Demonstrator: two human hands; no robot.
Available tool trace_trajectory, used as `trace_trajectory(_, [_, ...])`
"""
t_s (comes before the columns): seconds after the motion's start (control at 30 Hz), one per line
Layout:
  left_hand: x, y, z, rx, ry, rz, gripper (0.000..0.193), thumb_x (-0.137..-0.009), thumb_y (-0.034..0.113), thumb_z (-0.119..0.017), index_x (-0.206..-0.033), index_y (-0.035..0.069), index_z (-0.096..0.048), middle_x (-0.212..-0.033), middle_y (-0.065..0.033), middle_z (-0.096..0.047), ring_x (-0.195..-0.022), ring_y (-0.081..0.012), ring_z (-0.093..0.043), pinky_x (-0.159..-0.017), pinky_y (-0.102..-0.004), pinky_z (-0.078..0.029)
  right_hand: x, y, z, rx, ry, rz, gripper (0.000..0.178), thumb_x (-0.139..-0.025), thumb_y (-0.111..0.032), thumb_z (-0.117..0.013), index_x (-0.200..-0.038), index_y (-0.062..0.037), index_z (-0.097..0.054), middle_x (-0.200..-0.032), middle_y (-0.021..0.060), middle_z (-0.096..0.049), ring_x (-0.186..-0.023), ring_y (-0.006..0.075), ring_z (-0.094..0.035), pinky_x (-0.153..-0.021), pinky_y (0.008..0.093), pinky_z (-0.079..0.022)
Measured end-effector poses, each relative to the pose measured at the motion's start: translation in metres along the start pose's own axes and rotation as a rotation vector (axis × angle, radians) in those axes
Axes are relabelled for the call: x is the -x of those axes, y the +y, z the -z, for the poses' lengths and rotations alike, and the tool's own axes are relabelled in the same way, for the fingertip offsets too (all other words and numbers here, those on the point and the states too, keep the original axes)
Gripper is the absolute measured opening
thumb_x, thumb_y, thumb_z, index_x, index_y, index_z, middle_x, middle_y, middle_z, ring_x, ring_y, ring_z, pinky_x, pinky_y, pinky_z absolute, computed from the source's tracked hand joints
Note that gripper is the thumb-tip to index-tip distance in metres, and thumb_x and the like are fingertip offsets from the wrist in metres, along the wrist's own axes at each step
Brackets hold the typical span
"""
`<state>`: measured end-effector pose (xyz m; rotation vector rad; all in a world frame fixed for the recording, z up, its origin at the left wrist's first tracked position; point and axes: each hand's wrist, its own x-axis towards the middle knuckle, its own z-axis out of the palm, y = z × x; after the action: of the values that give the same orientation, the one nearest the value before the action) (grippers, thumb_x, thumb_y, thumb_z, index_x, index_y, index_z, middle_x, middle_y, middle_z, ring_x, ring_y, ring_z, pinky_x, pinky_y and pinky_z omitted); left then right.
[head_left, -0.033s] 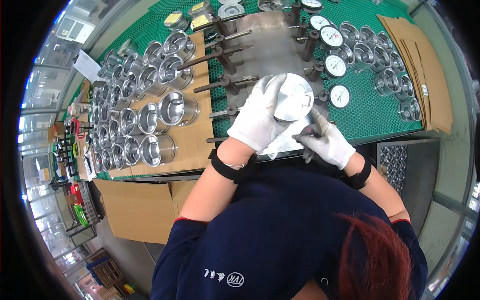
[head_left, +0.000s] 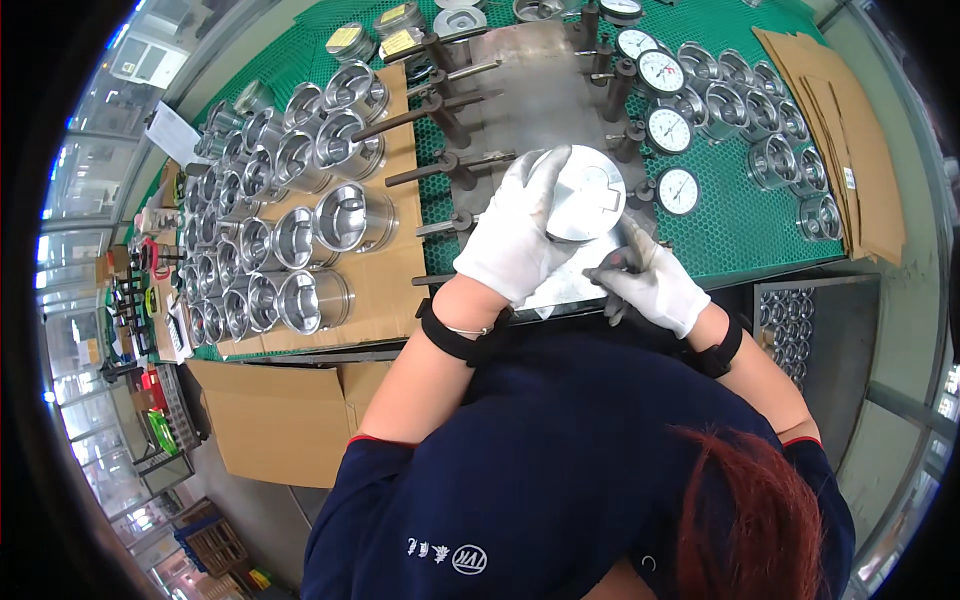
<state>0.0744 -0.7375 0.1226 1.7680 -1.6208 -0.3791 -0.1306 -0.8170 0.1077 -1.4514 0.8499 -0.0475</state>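
My left hand [head_left: 518, 222], in a white glove, is closed around the side of a round silver piston [head_left: 592, 196]. Its flat crown, with a shallow recess, faces up. Close to the piston's lower right edge, my right hand [head_left: 655, 285], gloved too, has its fingers curled around a small dark item [head_left: 618, 264] whose kind I cannot make out. Both hands are over the near end of a grey metal plate [head_left: 535, 95]. Black gauge stands [head_left: 452, 168] with rods flank that plate, and round dial gauges [head_left: 678, 191] line its right side.
Rows of pistons [head_left: 355, 217] stand on cardboard [head_left: 405, 270] to the left. More pistons [head_left: 772, 162] stand on green matting [head_left: 725, 235] at the right, beside stacked cardboard sheets [head_left: 840, 150]. Below the table's right side, a bin [head_left: 788, 335] holds several metal parts.
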Motion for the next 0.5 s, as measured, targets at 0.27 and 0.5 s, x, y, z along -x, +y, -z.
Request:
trace_trajectory(0.27, [0.0017,-0.0041,-0.006,-0.005,0.06,-0.027,0.094,-0.071,0.023,-0.088,-0.15,0.012,-0.038,-0.143,-0.0294,-0.044,-0.124,-0.0475,-0.055,-0.102,-0.0481,-0.051,-0.003,-0.0011,-0.0036,-0.039,0.021,-0.02,0.095,-0.093,-0.007,-0.069,-0.162,-0.0045,-0.004,-0.092,0.0083,-0.062,-0.061,0.0152,-0.066,-0.054,0.0287,-0.058])
trace_trajectory(0.5, [0.0033,-0.0039,-0.0081,-0.037,0.062,0.004,0.095,-0.073,0.027,-0.088,-0.151,0.012,-0.037,-0.143,-0.0291,-0.044,-0.124,-0.048,-0.055,-0.101,-0.0485,-0.052,-0.0032,-0.0009,-0.0031,0.038,0.039,-0.008,0.094,-0.089,-0.017,-0.071,-0.16,0.0042,-0.013,-0.101,0.0141,-0.07,-0.092,0.019,-0.067,-0.083,0.0275,-0.053])
